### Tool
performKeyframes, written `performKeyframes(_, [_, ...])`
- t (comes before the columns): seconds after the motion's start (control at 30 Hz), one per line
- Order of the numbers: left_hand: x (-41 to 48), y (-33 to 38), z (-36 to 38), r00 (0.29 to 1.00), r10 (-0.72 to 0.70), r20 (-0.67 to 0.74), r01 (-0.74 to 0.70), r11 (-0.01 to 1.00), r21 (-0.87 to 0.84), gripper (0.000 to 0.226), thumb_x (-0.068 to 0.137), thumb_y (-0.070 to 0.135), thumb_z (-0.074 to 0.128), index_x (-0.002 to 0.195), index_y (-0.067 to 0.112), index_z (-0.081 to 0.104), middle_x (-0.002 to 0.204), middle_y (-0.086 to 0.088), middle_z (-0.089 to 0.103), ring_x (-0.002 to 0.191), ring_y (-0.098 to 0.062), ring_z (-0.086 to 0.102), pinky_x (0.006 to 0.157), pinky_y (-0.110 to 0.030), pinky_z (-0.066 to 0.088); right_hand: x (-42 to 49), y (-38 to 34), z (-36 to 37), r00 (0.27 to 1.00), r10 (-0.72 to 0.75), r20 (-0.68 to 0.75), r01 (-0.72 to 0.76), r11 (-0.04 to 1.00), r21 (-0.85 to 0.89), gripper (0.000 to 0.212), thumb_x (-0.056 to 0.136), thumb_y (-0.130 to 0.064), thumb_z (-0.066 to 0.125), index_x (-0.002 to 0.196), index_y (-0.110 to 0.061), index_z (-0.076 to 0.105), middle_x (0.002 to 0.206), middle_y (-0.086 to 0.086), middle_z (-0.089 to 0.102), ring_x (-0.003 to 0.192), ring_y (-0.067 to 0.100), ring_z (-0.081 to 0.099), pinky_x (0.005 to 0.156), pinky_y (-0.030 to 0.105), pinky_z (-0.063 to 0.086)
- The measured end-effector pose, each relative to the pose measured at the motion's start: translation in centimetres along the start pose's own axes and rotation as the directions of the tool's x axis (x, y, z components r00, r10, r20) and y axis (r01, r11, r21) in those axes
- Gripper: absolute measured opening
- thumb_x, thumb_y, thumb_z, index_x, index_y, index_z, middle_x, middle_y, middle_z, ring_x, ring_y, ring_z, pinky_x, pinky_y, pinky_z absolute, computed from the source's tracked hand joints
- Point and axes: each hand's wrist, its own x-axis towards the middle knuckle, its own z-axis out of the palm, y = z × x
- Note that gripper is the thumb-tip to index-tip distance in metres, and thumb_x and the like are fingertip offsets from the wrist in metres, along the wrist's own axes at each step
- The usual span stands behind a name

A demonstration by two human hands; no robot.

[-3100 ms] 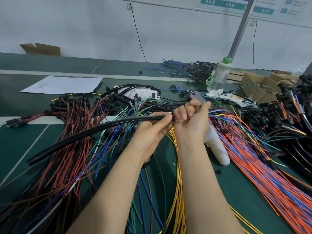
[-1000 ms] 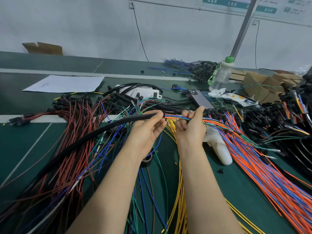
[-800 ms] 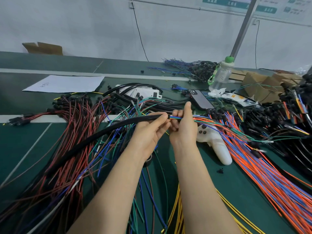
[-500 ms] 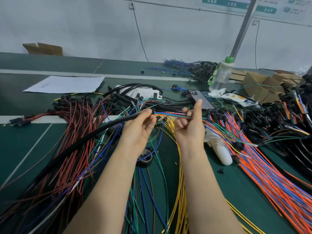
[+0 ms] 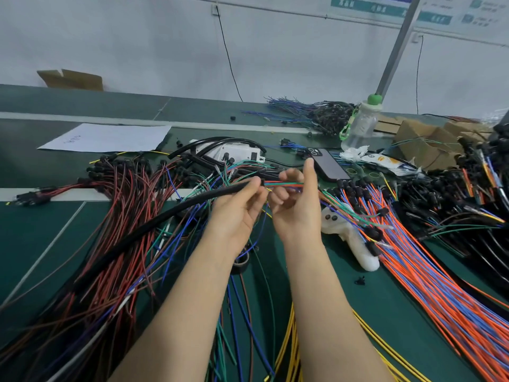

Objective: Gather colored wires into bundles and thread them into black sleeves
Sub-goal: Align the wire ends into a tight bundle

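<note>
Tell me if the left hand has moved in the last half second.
Yes: the left hand, gripping the black sleeve, has shifted slightly right, toward the phone.

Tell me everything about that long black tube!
The sleeve is a long, matte black, bendy tube. It curves from the lower left, over the red wires, up to the left hand, which pinches its open end. A bundle of red, green and blue wires, held by the right hand, enters that end.
</note>
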Motion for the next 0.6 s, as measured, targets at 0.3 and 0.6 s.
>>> performKeyframes(0.3, [0.1, 1.0, -0.6, 1.000, 0.012, 0.015, -0.012, 1.000, -0.005, 0.009, 0.090, 0.001, 0.055, 0.084, 0.003, 0.061, 0.062, 0.002, 0.064, 0.055, -0.003, 0.062, 0.060, -0.011, 0.053, 0.0, -0.5, 0.0, 0.996, -0.074, -0.048, 0.075, 0.997, 0.018, 0.035, 0.098, -0.029, 0.051, 0.071, -0.007, 0.050, 0.060, 0.000, 0.048, 0.037, 0.005, 0.036, 0.036, 0.015, 0.030])
performKeyframes(0.6, [-0.2, 0.2, 0.0, 0.997, 0.033, 0.077, -0.038, 0.997, 0.067, 0.012, 0.092, 0.001, 0.052, 0.084, 0.003, 0.061, 0.066, -0.003, 0.064, 0.058, -0.006, 0.063, 0.063, -0.012, 0.053, -0.6, 0.8, 0.9, 0.998, -0.038, -0.041, 0.025, 0.954, -0.298, 0.032, 0.095, -0.037, 0.054, 0.075, -0.013, 0.056, 0.060, -0.002, 0.050, 0.041, 0.008, 0.037, 0.045, 0.018, 0.032])
